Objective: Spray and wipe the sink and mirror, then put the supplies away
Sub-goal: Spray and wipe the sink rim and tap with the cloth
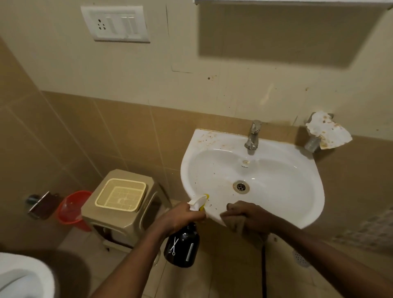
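Observation:
A white wall-mounted sink (pixel 276 170) with brown specks on its rim and basin fills the right middle; a chrome tap (pixel 253 136) stands at its back. My left hand (pixel 182 217) grips the neck of a black spray bottle (pixel 181 246) with a white and yellow nozzle aimed at the sink's front left rim. My right hand (pixel 248 214) holds a brown cloth (pixel 236 225) against the sink's front edge. Only the bottom edge of the mirror (pixel 293 2) shows at the top.
A beige plastic stool (pixel 148 204) carrying a cream basket (pixel 121 194) stands left of the sink, with a red bucket (pixel 72 208) beside it. A toilet rim (pixel 23 276) is at the bottom left. A stained paper (pixel 327 131) lies on a wall fitting right of the tap.

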